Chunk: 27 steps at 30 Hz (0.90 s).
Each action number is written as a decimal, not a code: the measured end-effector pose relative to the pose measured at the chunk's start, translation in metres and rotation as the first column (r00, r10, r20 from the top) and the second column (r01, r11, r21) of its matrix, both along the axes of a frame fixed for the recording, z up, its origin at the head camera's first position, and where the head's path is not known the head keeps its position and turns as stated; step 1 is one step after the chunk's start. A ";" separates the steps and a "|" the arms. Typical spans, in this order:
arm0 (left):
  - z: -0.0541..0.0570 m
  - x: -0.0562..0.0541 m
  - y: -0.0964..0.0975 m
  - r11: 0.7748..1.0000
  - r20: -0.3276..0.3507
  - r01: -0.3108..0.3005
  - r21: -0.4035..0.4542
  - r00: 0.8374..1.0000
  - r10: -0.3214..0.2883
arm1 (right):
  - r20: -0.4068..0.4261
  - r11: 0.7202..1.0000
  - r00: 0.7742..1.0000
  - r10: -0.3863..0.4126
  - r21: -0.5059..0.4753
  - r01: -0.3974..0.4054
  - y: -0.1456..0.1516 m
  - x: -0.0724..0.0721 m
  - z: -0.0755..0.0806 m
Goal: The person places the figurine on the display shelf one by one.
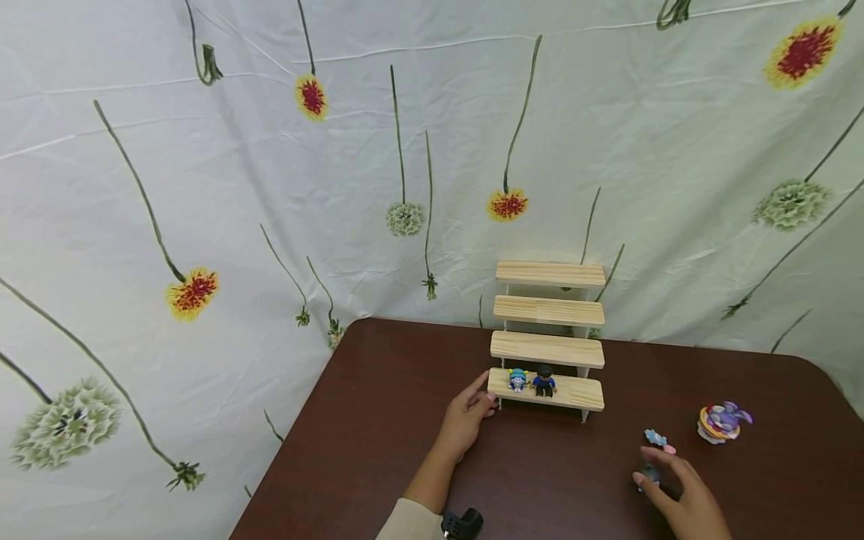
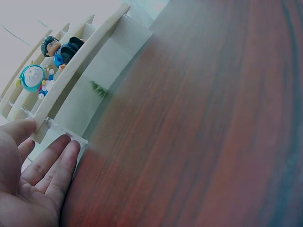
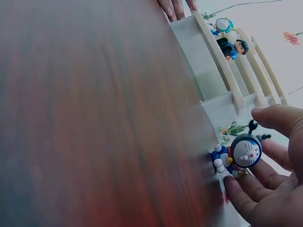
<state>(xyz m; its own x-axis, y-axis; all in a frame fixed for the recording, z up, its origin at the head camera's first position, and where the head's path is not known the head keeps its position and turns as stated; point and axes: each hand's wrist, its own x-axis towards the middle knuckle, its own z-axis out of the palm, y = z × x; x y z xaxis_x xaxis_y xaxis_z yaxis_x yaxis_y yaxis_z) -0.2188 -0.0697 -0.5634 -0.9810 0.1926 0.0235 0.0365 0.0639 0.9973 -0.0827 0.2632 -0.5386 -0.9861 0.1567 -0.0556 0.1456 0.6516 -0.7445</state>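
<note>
My left hand (image 1: 466, 420) touches the left end of the bottom step of a wooden tiered stand (image 1: 547, 349), its lower fingers (image 2: 64, 165) stretched out near the clear support. On that step sit a figurine in a blue-and-yellow hat (image 1: 517, 379) and a black-haired figurine in blue (image 1: 543, 381). To the right, my right hand (image 1: 685, 495) is spread around a blue-and-white cat figurine (image 3: 245, 152) with dark horn-like parts on its head. In the right wrist view, the thumb is apart from its face and the other fingers lie behind and below it.
A blue flower-shaped piece (image 1: 655, 437) and a small pink piece (image 1: 669, 449) lie just beyond my right hand. Farther right stands a purple toy in a round cup (image 1: 722, 422). The dark brown table (image 1: 405, 367) backs onto a flower-printed cloth (image 1: 378, 150).
</note>
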 end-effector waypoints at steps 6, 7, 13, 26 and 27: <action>-0.001 0.001 -0.001 1.000 -0.010 0.001 0.004 1.000 -0.001 | 0.090 0.999 0.995 0.036 -0.009 -0.035 0.002 -0.001 0.000; -0.001 0.001 -0.001 1.000 -0.008 0.001 0.006 1.000 -0.001 | 0.092 0.999 0.995 0.040 -0.009 -0.039 0.003 -0.001 0.000; -0.001 -0.001 -0.001 1.000 0.005 0.000 0.014 1.000 0.000 | 0.044 0.998 0.997 0.060 -0.001 -0.060 0.004 0.001 -0.004; 0.001 0.001 0.000 1.000 0.018 -0.001 0.000 1.000 0.001 | 0.004 0.996 0.996 0.084 0.039 -0.084 0.008 0.002 -0.009; 0.001 0.001 0.000 1.000 0.018 -0.001 0.002 1.000 0.001 | -0.007 0.996 0.997 0.081 0.040 -0.081 0.007 0.002 -0.010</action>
